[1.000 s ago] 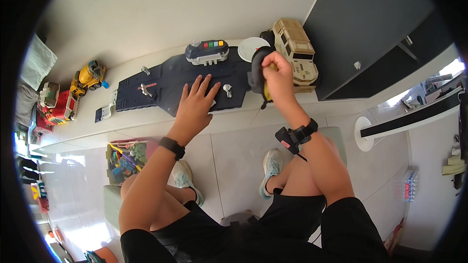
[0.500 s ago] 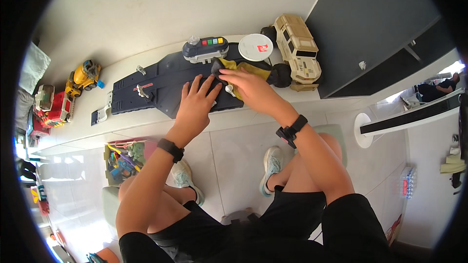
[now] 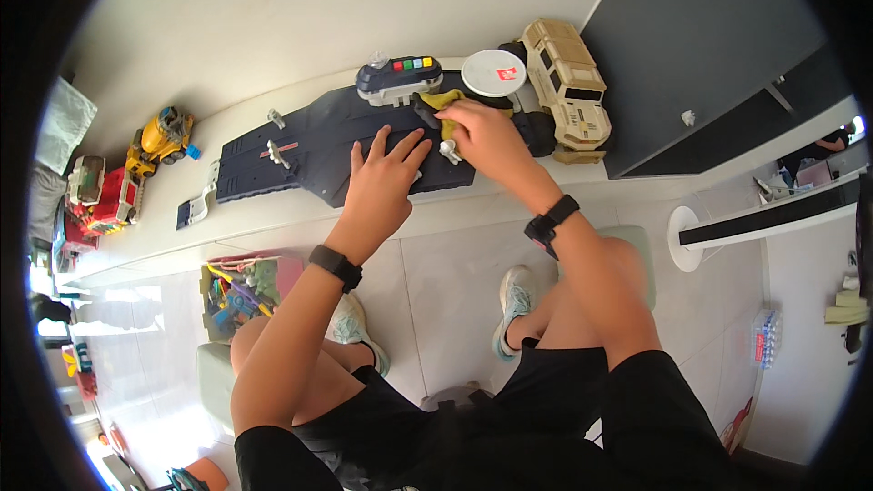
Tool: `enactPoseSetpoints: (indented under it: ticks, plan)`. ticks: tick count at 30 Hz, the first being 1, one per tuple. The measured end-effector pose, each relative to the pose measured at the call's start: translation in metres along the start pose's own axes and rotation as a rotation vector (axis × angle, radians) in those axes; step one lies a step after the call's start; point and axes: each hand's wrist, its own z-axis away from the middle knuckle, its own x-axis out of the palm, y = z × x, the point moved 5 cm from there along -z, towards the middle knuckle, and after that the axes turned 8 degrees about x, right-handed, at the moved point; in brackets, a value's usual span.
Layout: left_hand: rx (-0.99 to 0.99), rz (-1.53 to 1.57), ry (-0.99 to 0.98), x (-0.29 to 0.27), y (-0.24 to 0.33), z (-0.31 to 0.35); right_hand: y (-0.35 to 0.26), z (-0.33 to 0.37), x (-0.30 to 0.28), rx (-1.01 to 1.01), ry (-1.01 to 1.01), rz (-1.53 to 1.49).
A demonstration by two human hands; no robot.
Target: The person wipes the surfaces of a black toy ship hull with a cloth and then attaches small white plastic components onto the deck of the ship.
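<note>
Right hand (image 3: 487, 136) grasping a cloth (image 3: 443, 102), left hand (image 3: 382, 184) spread on the toy deck (image 3: 327, 145)

Watching remotely, I saw the left hand holding nothing, its fingers fanned out and resting on the dark deck, which lay on the counter (image 3: 164, 193). The right hand was closed over the yellow-and-dark cloth, on the deck's right part near the button console (image 3: 400, 86). That hand covered much of the cloth, so I could not make out its full outline. A small white figure (image 3: 449, 152) showed just beside the right thumb; a pale scrap by the left hand was too hidden for me to name.

Farther right, beside the tan truck (image 3: 571, 82), I could not tell whether a white disc (image 3: 494, 73) capped a container.

On the floor (image 3: 446, 309), a box (image 3: 291, 274) held a heap of toys: purple and yellow sticks, blue pieces, and a pale green lump I could not identify. A knee (image 3: 248, 338) hid its near corner. A clear-wrapped pack (image 3: 767, 338) held bottles, too small for me to judge how full. At far left, several things blurred into the dark fisheye rim.
</note>
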Motion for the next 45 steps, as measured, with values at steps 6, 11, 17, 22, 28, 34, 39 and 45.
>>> enactPoseSetpoints:
  ticks: [6,11,17,22,28,34,39,45]
  plan:
    - [0.010,0.027,-0.050,-0.004,-0.001,0.000,0.005,0.021,-0.016,-0.049,0.128,-0.012]
    - [0.031,0.002,-0.050,0.001,-0.005,0.005,0.003,0.035,-0.025,-0.033,0.051,0.019]
    - [0.008,-0.029,-0.060,-0.007,-0.017,0.013,0.018,0.050,-0.071,-0.007,0.360,-0.428]
    - [-0.020,-0.029,-0.083,-0.011,-0.024,0.021,0.054,0.047,-0.124,0.197,0.605,-0.731]
    - [-0.018,-0.031,-0.089,-0.011,-0.027,0.025,0.069,0.031,-0.126,0.328,0.605,-0.797]
    - [-0.012,-0.038,-0.088,-0.016,-0.025,0.025,0.088,0.018,-0.090,0.539,0.459,-0.975]
    - [0.003,-0.006,-0.099,-0.016,-0.024,0.022,0.082,0.017,-0.048,0.605,0.155,-0.894]
    - [-0.002,-0.011,-0.101,-0.016,-0.025,0.024,0.036,0.029,-0.037,0.161,0.259,0.265]
